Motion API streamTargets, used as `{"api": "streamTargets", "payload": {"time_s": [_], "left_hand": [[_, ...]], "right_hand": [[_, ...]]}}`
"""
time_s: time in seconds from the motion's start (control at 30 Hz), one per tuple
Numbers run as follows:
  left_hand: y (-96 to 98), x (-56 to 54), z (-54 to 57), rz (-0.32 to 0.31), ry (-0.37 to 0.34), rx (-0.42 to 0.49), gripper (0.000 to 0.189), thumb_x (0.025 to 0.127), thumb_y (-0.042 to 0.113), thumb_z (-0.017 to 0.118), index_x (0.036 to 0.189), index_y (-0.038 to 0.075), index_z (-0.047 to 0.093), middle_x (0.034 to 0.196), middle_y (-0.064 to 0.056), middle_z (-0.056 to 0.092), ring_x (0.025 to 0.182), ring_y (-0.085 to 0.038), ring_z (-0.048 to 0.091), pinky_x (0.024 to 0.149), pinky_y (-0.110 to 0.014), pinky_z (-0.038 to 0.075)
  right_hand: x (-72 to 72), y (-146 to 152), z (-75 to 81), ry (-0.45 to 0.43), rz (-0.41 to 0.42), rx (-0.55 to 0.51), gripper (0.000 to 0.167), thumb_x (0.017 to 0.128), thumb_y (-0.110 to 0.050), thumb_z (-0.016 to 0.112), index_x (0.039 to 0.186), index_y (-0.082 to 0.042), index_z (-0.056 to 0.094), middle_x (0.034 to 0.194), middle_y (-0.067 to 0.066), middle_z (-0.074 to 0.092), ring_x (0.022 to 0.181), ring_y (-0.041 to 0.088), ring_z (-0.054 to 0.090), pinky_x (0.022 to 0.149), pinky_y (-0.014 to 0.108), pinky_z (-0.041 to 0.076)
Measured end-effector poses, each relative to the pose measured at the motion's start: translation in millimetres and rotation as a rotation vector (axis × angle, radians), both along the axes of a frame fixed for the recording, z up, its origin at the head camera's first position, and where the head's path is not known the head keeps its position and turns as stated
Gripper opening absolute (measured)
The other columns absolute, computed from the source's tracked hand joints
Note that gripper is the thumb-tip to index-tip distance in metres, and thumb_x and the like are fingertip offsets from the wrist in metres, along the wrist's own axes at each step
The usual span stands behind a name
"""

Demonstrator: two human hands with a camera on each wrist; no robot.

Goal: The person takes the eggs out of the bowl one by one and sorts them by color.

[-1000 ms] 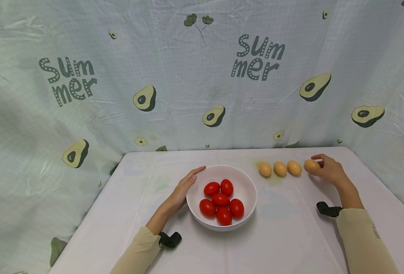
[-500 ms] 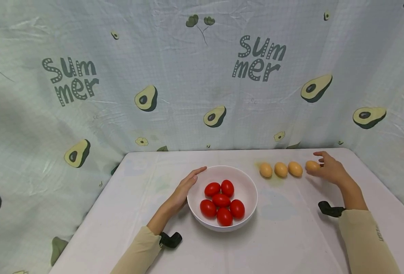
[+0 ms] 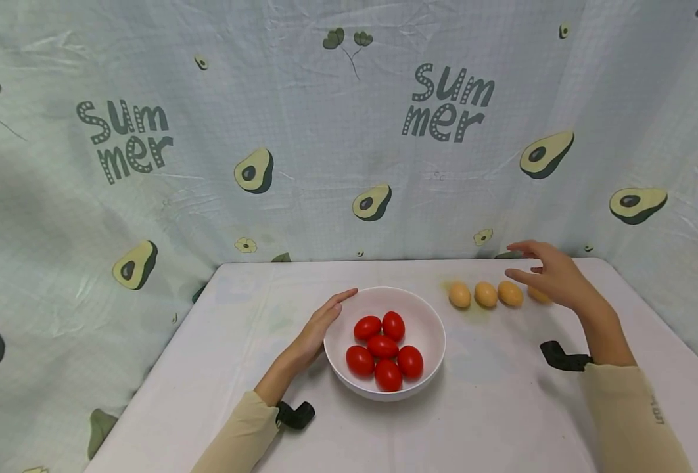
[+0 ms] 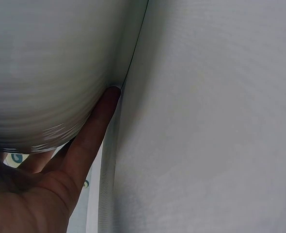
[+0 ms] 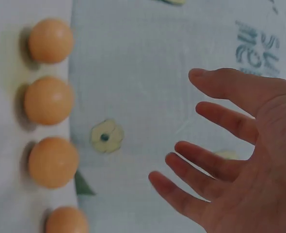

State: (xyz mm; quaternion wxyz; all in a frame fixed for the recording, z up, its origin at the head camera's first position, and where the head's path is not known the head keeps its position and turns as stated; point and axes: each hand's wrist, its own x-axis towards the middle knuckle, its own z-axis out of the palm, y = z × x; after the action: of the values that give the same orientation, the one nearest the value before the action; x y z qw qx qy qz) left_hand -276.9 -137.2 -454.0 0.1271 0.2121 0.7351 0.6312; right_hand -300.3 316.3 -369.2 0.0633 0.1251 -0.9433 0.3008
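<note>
My left hand [image 3: 316, 327] rests along the left side of a white bowl [image 3: 430, 335], fingers mostly straight against its outer wall [image 4: 41, 73]. Inside the bowl lie several glossy red egg-shaped things [image 3: 382, 347]. On the right, my right hand [image 3: 553, 274] hovers above a row of light-brown eggs [image 3: 510, 293], its fingers spread and holding nothing. It partly hides the rightmost egg [image 3: 539, 296] in the head view. In the right wrist view the eggs [image 5: 53, 162] stand in line, apart from the spread fingers [image 5: 201, 174].
The white table [image 3: 473, 420] ends at its far edge just behind the eggs. A pale cloth [image 3: 302, 98] printed with avocados and lettering hangs behind the table. A black wrist mount [image 3: 294, 415] sits on the left wrist, another black mount [image 3: 564, 358] on the right.
My right hand has let go of the rightmost egg, leaving it in line, then risen and shifted left over the row with its fingers apart. The left hand stays at the bowl.
</note>
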Motion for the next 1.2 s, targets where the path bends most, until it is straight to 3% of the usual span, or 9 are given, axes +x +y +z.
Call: {"api": "streamTargets", "payload": {"time_s": [0.23,0.5,0.8,1.07,1.2], "left_hand": [[0.0,1.1,0.5,0.012,-0.010,-0.005,0.050,0.113,0.028,0.026,0.162,0.017,0.033,0.169,-0.006,0.032,0.155,-0.029,0.035,0.123,-0.046,0.036],[0.7,1.5,0.9,0.020,-0.014,-0.004,0.050,0.113,0.028,0.027,0.161,0.019,0.035,0.169,-0.005,0.033,0.154,-0.028,0.035,0.124,-0.046,0.036],[1.1,1.0,0.9,0.028,-0.007,-0.021,0.050,0.113,0.028,0.026,0.162,0.020,0.034,0.169,-0.005,0.032,0.155,-0.029,0.034,0.123,-0.046,0.037],[1.8,0.9,0.8,0.001,-0.008,-0.007,0.050,0.113,0.027,0.025,0.162,0.017,0.031,0.170,-0.007,0.030,0.155,-0.031,0.034,0.123,-0.047,0.036],[1.9,1.2,1.3,0.028,-0.014,-0.016,0.050,0.113,0.028,0.027,0.161,0.020,0.034,0.169,-0.004,0.032,0.155,-0.028,0.034,0.123,-0.046,0.037]], "right_hand": [[18.2,-36.2,21.1,0.137,0.076,-0.022,0.051,0.099,-0.024,0.070,0.143,-0.003,0.054,0.147,0.026,0.048,0.132,0.046,0.048,0.102,0.066,0.050],[25.6,-62.1,25.6,0.256,0.205,-0.008,0.046,0.096,-0.016,0.074,0.138,-0.006,0.059,0.139,0.016,0.059,0.124,0.034,0.059,0.094,0.056,0.059],[36.9,-96.5,29.9,0.235,0.344,-0.042,0.046,0.095,-0.015,0.075,0.138,-0.012,0.059,0.137,0.007,0.062,0.123,0.028,0.062,0.093,0.049,0.061],[49.1,-125.5,24.4,0.127,0.433,-0.029,0.047,0.094,-0.019,0.076,0.137,-0.019,0.059,0.135,0.004,0.064,0.116,0.025,0.068,0.090,0.042,0.063],[51.9,-142.2,22.2,0.082,0.500,-0.021,0.045,0.095,-0.020,0.074,0.138,-0.018,0.060,0.137,0.002,0.064,0.118,0.024,0.067,0.090,0.040,0.063]]}}
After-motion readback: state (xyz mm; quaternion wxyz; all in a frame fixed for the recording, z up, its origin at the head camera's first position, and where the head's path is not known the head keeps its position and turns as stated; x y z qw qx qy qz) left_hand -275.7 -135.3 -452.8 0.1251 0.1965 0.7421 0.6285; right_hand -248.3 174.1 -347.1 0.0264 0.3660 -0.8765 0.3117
